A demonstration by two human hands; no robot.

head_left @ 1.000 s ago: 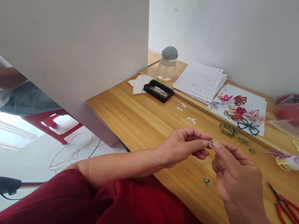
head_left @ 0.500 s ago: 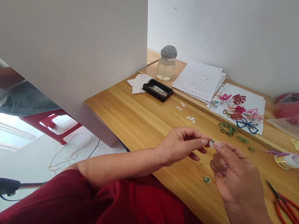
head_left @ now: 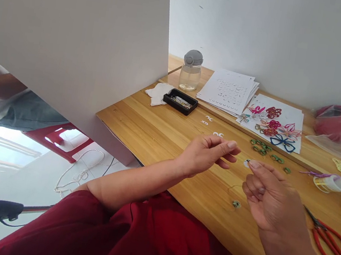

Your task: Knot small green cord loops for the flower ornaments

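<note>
Right hand (head_left: 271, 199) pinches small coiled piece (head_left: 247, 162) at fingertips; left hand (head_left: 208, 153) loosely curled, empty, just beside.

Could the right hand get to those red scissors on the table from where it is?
Probably yes. The red scissors lie flat on the wooden table just beside the right hand, with nothing between them. Its fingertips do pinch a small piece, which might hinder a grasp.

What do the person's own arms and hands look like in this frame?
Both forearms are bare, with no sleeves showing as far up as the frame reaches. The left hand and right hand wear no gloves, and no rings, watch or bracelets are visible. The nails look short and plain. Dark red cloth covers the lap below the arms.
</note>
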